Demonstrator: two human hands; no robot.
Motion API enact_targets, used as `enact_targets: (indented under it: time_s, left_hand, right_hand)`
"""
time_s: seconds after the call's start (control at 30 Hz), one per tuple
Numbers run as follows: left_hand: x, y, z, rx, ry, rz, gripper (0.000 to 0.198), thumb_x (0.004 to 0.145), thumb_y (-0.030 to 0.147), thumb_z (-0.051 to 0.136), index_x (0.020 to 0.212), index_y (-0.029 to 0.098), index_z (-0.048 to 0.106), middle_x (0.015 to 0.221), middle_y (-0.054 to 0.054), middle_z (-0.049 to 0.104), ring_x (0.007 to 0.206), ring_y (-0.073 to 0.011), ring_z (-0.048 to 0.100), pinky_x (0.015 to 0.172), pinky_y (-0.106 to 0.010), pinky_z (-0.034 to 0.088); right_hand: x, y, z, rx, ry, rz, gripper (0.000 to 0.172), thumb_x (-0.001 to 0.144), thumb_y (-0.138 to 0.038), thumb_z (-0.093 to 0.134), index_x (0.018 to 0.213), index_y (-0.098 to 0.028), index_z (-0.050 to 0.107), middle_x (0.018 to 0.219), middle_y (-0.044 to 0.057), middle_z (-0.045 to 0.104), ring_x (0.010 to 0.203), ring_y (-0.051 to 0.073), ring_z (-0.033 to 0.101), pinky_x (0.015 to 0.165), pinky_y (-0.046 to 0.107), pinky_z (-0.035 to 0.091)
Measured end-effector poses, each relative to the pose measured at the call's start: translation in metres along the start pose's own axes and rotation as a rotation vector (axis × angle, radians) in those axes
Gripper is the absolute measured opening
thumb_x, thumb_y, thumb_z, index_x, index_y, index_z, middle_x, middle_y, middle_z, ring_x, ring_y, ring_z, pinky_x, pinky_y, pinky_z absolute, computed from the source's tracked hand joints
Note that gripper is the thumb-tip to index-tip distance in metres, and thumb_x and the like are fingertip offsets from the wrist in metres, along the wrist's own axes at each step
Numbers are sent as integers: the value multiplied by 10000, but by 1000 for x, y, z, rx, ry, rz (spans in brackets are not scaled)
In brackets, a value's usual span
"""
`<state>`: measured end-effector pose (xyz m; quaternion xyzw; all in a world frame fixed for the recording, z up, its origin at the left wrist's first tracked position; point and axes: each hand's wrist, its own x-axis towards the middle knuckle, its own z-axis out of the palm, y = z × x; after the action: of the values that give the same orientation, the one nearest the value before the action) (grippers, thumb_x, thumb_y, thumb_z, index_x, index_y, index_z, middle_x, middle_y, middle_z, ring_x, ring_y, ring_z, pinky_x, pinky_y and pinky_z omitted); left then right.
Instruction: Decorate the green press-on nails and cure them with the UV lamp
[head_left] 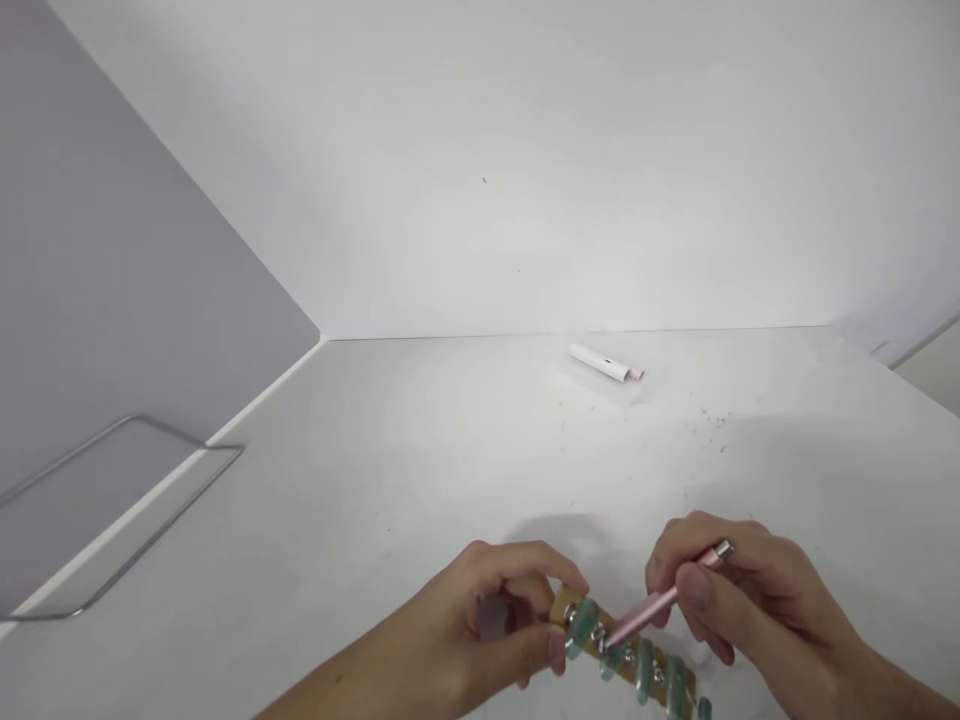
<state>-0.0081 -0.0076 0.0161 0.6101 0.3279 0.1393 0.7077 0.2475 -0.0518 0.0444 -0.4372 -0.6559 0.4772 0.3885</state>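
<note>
My left hand (pixel 517 620) pinches the left end of a yellowish-brown strip (pixel 561 603) between thumb and fingers. Along the strip runs a row of several glossy green pieces that look like false nails (pixel 644 670), with small shiny silver bits between them. My right hand (pixel 757 600) grips a slim pink pen-like tool (pixel 656 605) with a metal cap at its upper end. Its lower tip meets the strip near the second green piece; whether it touches a silver bit I cannot tell. The strip's right end reaches the bottom of the view.
A white pen-shaped stick (pixel 598 362) with a pink end lies near the back wall, seemingly on a clear plastic piece. Dark specks (pixel 716 420) dot the white table (pixel 420 430) at right. A bent metal wire frame (pixel 161 530) stands at left by a grey panel (pixel 135 250).
</note>
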Motion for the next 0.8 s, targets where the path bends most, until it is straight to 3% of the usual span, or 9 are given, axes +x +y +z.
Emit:
enact_targets:
  time_s: [0.23,0.4,0.47,0.57,0.67,0.8]
  left_hand:
    - [0,2,-2,-6,0,10,179,956,315,684,1031,153,682,818,-42,671,680,-126,546,636,-228,449]
    - [-2,2,-1,-32,-5,-3,165,953,289,676,1030,143,684,802,-41,673,677,-119,539,642,-218,463]
    - [-3,-2,-3,-62,-6,-23,171,943,279,682,1045,142,677,803,-40,674,680,-120,543,649,-222,478]
    - [-3,-8,-7,-116,-28,-80,213,922,290,685,1079,149,660,804,-39,680,640,-124,555,586,-220,475]
    - [-2,-11,-10,-101,-26,-136,210,915,257,655,1105,168,637,822,-30,697,584,-111,578,496,-186,387]
    - [0,-7,-10,-72,-27,-147,192,909,236,637,1088,167,635,825,-23,706,595,-106,599,484,-181,340]
  right_hand:
    - [2,-4,0,-48,-35,-10,279,1038,-350,524,855,-233,699,648,-13,619,488,101,480,463,206,419]
    - [5,-2,5,-29,235,-133,328,1032,-296,516,738,-216,637,606,-15,615,460,104,494,422,208,392]
    - [7,-2,7,-56,277,-140,351,1023,-289,524,693,-210,612,585,-20,591,452,105,496,416,213,387]
    - [8,-1,10,-93,272,-149,354,1023,-270,516,682,-209,590,581,-23,567,465,107,499,407,209,375]
    - [7,-1,11,-134,271,-150,345,1025,-253,506,690,-211,577,597,-19,570,483,110,509,406,211,370]
    - [7,-1,9,-195,246,-140,315,1012,-209,501,708,-210,583,578,-30,602,430,90,473,409,219,346]
